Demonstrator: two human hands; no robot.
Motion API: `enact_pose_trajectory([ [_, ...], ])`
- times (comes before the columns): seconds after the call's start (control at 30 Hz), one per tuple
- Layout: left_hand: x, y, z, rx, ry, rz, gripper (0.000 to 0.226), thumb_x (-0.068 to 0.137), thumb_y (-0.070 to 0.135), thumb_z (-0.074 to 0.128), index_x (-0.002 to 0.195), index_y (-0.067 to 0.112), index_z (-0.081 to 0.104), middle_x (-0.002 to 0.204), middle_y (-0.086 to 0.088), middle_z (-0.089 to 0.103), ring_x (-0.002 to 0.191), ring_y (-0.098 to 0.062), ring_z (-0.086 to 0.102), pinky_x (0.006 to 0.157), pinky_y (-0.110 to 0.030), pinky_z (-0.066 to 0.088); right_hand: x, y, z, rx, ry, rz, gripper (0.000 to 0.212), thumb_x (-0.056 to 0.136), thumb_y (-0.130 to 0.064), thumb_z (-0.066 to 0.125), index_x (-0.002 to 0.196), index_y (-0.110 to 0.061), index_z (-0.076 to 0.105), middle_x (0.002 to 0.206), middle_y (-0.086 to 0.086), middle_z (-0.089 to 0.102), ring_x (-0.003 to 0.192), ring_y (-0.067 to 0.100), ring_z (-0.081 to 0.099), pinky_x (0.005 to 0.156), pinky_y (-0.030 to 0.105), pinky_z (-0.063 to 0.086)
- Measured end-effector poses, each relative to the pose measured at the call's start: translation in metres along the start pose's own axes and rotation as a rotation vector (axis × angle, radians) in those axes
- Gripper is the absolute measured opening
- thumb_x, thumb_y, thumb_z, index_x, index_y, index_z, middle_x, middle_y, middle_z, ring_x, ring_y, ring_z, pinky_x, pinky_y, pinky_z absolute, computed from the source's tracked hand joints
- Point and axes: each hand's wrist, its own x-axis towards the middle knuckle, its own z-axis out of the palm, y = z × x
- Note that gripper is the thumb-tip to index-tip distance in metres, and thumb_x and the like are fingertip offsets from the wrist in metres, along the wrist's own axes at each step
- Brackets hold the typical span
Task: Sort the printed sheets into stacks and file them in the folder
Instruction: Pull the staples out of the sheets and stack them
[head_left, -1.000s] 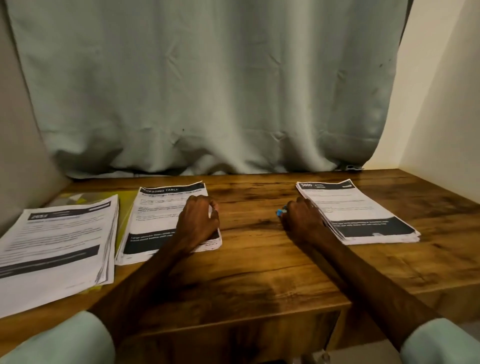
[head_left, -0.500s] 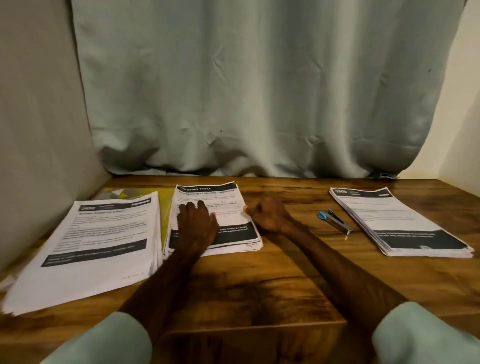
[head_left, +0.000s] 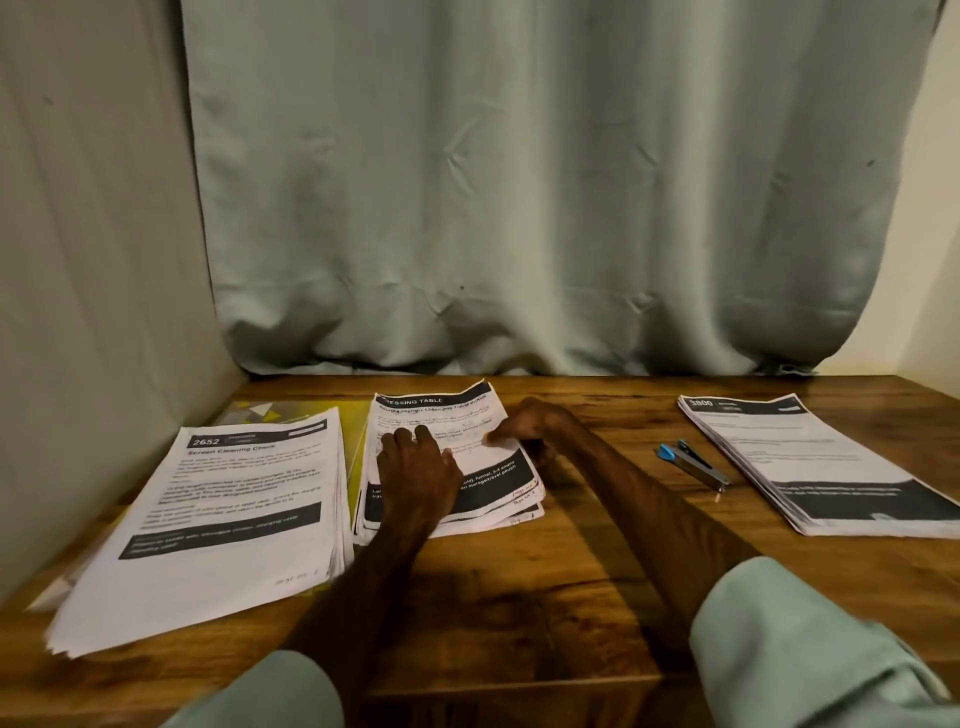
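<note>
Here's the wooden table (head_left: 545, 582), warm brown with a dark streaky grain, and three piles of white printed paper across it. The left stack (head_left: 223, 519) is thick and a bit fanned at its edges, lying on top of a glossy yellow folder (head_left: 337, 406) that peeks out behind and beside it. The right stack (head_left: 821, 467) sits well apart, squarer, with a slim blue-and-metal stapler (head_left: 693, 464) just beside it.

All the action is on the middle stack (head_left: 493, 506), thin, with black bands at head and foot. The left hand (head_left: 418, 478) lies flat on it, palm down and fingers straight, holding nothing and pressing the pages down. The right hand (head_left: 535, 426) comes in from the right with fingers curled, pinching the right edge of the top sheet (head_left: 447, 418) (its far right corner bows up off the pile). So the sheet sits between the two hands, pinned on the left and gripped on the right.

Both forearms stretch forward, pale green sleeves at the near edge. A crumpled pale green curtain (head_left: 519, 182) hangs behind.
</note>
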Motion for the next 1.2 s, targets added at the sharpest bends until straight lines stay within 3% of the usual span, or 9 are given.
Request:
enact_pose_trajectory([
  [0.13,0.000,0.001,0.000,-0.017,-0.003,-0.010,0.057,0.100,0.047,0.050,0.144,0.011,0.044,0.147,-0.015,0.046,0.137,-0.032,0.040,0.114,-0.045,0.039,-0.006,-0.001,0.001,0.155,-0.082,0.031,0.020,0.086,-0.020,0.080,0.094,-0.015,0.061,0.092,-0.002,0.068,0.067,0.013,0.063,0.039,0.018,0.045],
  [0.3,0.001,-0.001,0.002,-0.036,-0.004,-0.017,0.055,0.099,0.047,0.051,0.142,0.012,0.046,0.146,-0.015,0.047,0.137,-0.032,0.040,0.113,-0.046,0.040,0.004,-0.003,0.008,0.216,0.031,-0.080,0.020,0.089,-0.008,0.075,0.105,-0.002,0.065,0.112,0.012,0.072,0.062,0.013,0.065,0.042,0.019,0.049],
  [0.43,0.002,-0.002,0.000,-0.078,-0.009,-0.026,0.053,0.098,0.047,0.055,0.139,0.012,0.051,0.145,-0.014,0.049,0.137,-0.032,0.040,0.112,-0.046,0.041,0.013,-0.002,0.012,0.266,0.050,-0.086,0.034,0.087,-0.003,0.075,0.119,0.002,0.064,0.121,0.017,0.071,0.091,0.027,0.073,0.071,0.034,0.061],
  [0.67,0.010,-0.005,-0.033,-0.564,0.303,-0.104,0.078,0.084,0.046,0.078,0.142,0.010,0.041,0.143,-0.014,0.047,0.135,-0.031,0.039,0.111,-0.050,0.041,-0.004,0.035,-0.003,0.551,0.178,-0.298,0.027,0.093,-0.003,0.068,0.120,0.000,0.069,0.117,0.014,0.074,0.099,0.031,0.074,0.090,0.050,0.060],
  [0.73,0.010,-0.002,-0.050,-0.870,0.220,-0.167,0.087,0.080,0.053,0.081,0.145,0.016,0.038,0.143,-0.009,0.054,0.131,-0.028,0.052,0.108,-0.051,0.047,-0.021,0.049,-0.024,0.654,0.190,-0.361,0.027,0.095,-0.005,0.067,0.122,-0.002,0.068,0.116,0.012,0.074,0.102,0.031,0.074,0.091,0.051,0.059],
  [0.83,0.002,0.017,-0.072,-1.363,-0.088,-0.138,0.057,0.082,0.055,0.080,0.128,0.027,0.062,0.119,0.000,0.075,0.105,-0.025,0.074,0.094,-0.051,0.058,-0.046,0.061,-0.050,0.773,0.229,-0.429,0.022,0.097,-0.008,0.065,0.119,-0.010,0.069,0.113,0.010,0.076,0.099,0.029,0.075,0.087,0.048,0.060],
  [0.9,-0.003,0.039,-0.087,-1.452,-0.183,-0.069,0.047,0.084,0.058,0.077,0.121,0.028,0.070,0.114,0.000,0.077,0.102,-0.027,0.075,0.094,-0.054,0.057,-0.063,0.061,-0.066,0.783,0.293,-0.479,0.019,0.099,-0.011,0.063,0.115,-0.017,0.069,0.111,0.005,0.077,0.093,0.019,0.076,0.077,0.038,0.062],
  [1.0,-0.008,0.075,-0.119,-1.474,-0.054,0.018,0.033,0.096,0.048,0.066,0.112,0.020,0.071,0.104,0.000,0.079,0.096,-0.023,0.076,0.087,-0.045,0.061,-0.090,0.053,-0.086,0.736,0.399,-0.591,0.018,0.101,-0.012,0.059,0.115,-0.022,0.064,0.103,-0.011,0.074,0.086,0.002,0.074,0.067,0.018,0.058],
  [1.2,-0.026,0.104,-0.146,-1.406,0.066,0.236,0.025,0.102,0.038,0.059,0.117,0.021,0.069,0.105,0.008,0.078,0.097,-0.010,0.075,0.079,-0.026,0.062,-0.108,0.060,-0.098,0.796,0.540,-0.677,0.022,0.101,-0.013,0.059,0.122,-0.016,0.062,0.109,-0.006,0.073,0.095,0.006,0.073,0.074,0.021,0.060],
])
